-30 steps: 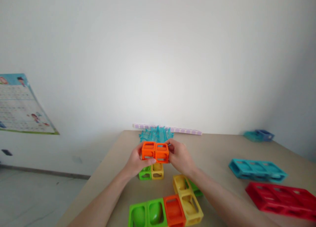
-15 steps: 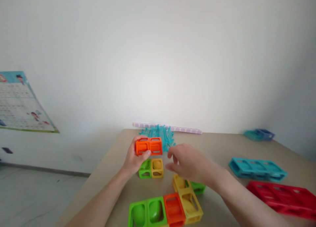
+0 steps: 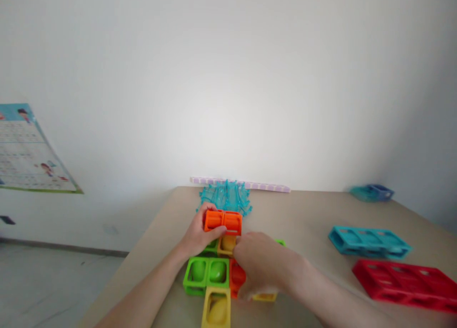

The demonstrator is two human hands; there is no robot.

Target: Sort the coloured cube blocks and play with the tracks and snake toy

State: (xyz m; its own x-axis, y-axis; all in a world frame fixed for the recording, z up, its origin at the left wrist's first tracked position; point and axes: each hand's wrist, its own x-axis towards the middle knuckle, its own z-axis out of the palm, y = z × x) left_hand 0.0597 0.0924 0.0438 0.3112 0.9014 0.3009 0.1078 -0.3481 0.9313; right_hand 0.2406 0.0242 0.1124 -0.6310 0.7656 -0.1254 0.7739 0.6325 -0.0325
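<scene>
An orange double block (image 3: 232, 222), made of two open-framed cubes, is held up in my left hand (image 3: 203, 233), with the thumb across its lower edge. Just below it a green-and-yellow block pair (image 3: 227, 245) shows partly. Closer in lies an assembly of joined blocks, with two green cubes (image 3: 217, 273), an orange cube (image 3: 237, 276) and yellow cubes (image 3: 216, 310). My right hand (image 3: 262, 263) is closed around the orange and yellow part of this assembly and hides much of it.
Clear turquoise track-like pieces (image 3: 228, 197) lie at the back before a purple-and-white strip (image 3: 266, 187). On the right are a teal three-cell block (image 3: 369, 242) and a red one (image 3: 405, 283). Blue pieces (image 3: 380, 193) sit at the far right corner. A wall stands behind the table.
My right hand has come down and closed on the joined blocks, which have shifted forward and turned. My left hand has moved slightly right and down with the orange double block.
</scene>
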